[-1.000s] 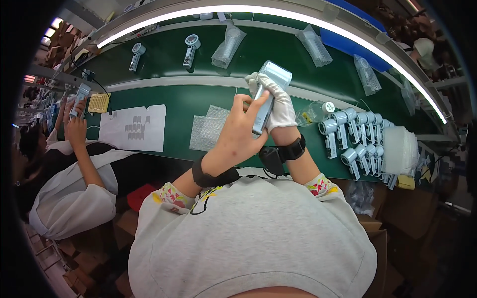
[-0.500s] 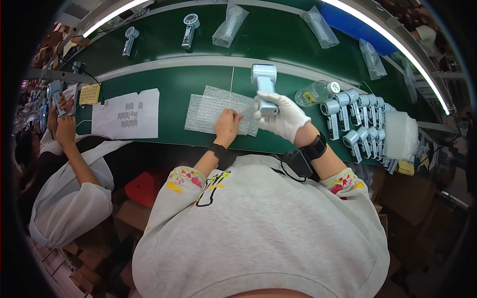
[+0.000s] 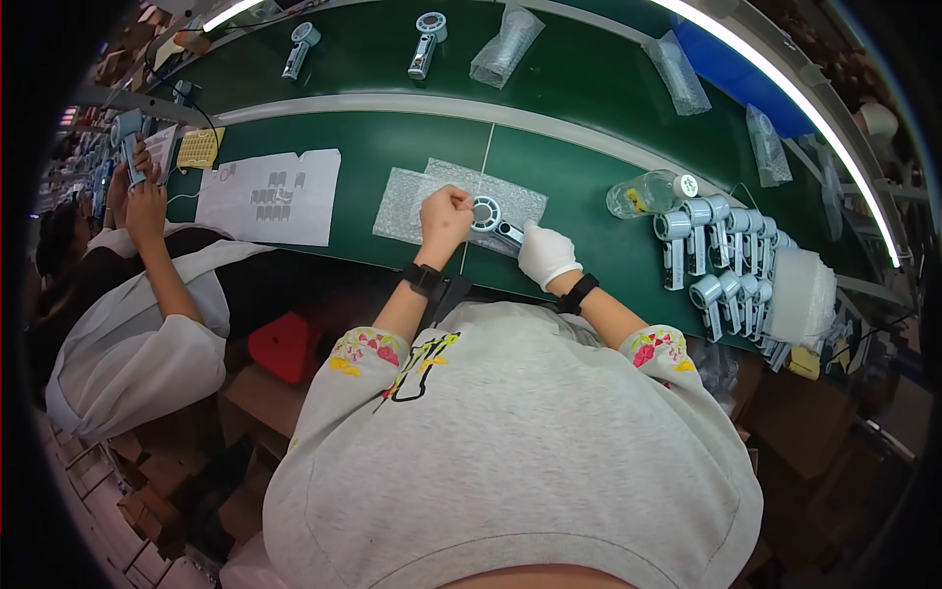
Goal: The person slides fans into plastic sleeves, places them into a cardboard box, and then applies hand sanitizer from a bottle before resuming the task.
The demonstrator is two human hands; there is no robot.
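Near the middle of the frame, on the green counter (image 3: 579,187), a small handheld fan (image 3: 494,223) lies on a sheet of bubble wrap (image 3: 422,196). Its round head points toward the upper left and its handle runs toward the lower right. The left hand (image 3: 446,214) is bare and closed into a fist, resting on the bubble wrap with its knuckles just beside the fan's round head. The right hand (image 3: 546,255) wears a white glove and is closed around the lower end of the fan's handle, holding it down on the sheet. Both wrists carry dark bands.

Right of the hands, a clear plastic bottle (image 3: 643,193) lies on its side, and beyond it toward the right edge a cluster of matching fans (image 3: 721,255) stands packed together beside a stack of white sheets (image 3: 800,294). Left of the bubble wrap, a white printed paper (image 3: 275,196) lies flat on the counter. Along the upper part of the frame, on the far green belt (image 3: 589,69), two more fans (image 3: 424,41) and several clear bags (image 3: 505,44) lie well apart from one another. At the left edge, another person (image 3: 128,324) in a white top holds a fan up in both hands.
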